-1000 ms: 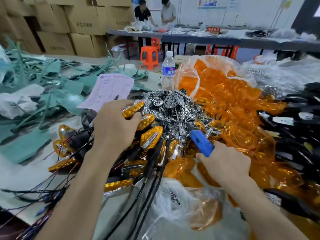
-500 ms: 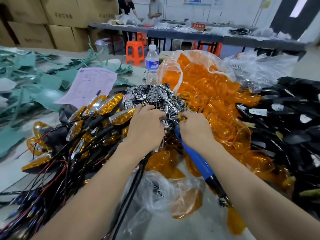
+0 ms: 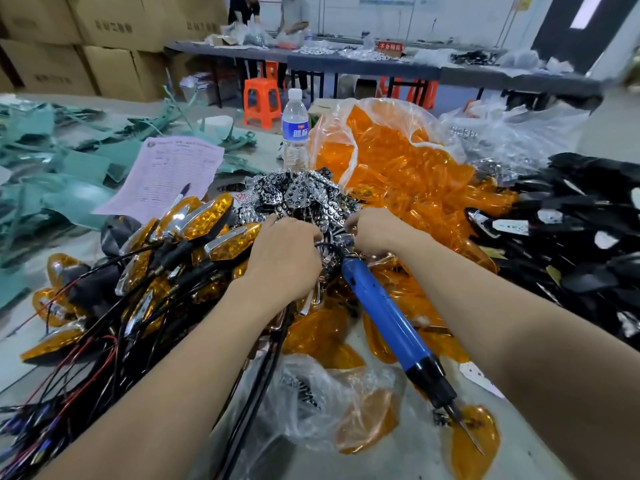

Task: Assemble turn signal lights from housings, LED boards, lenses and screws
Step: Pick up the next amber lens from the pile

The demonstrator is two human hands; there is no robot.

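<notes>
My left hand (image 3: 284, 258) and my right hand (image 3: 377, 233) are side by side at the near edge of a heap of chrome reflector pieces (image 3: 301, 195). The left hand's fingers curl down into the heap, and what they hold is hidden. My right hand pinches a chrome piece at its fingertips. A blue electric screwdriver (image 3: 381, 313) lies under my right forearm, with its bit towards me. Finished amber lights with black wires (image 3: 207, 220) are piled at the left. Orange lenses (image 3: 398, 161) spill from a clear bag, and black housings (image 3: 588, 237) are stacked at the right.
A water bottle (image 3: 295, 129) stands behind the chrome heap, beside a pink paper sheet (image 3: 166, 174). Green scraps (image 3: 52, 161) cover the far left. A crumpled clear bag (image 3: 304, 393) and loose orange lenses (image 3: 474, 441) lie near the front edge. Two people work at a far table.
My left hand left the finished lights and moved right to the chrome heap. My right hand reached forward into the heap, and the blue screwdriver now lies under my forearm.
</notes>
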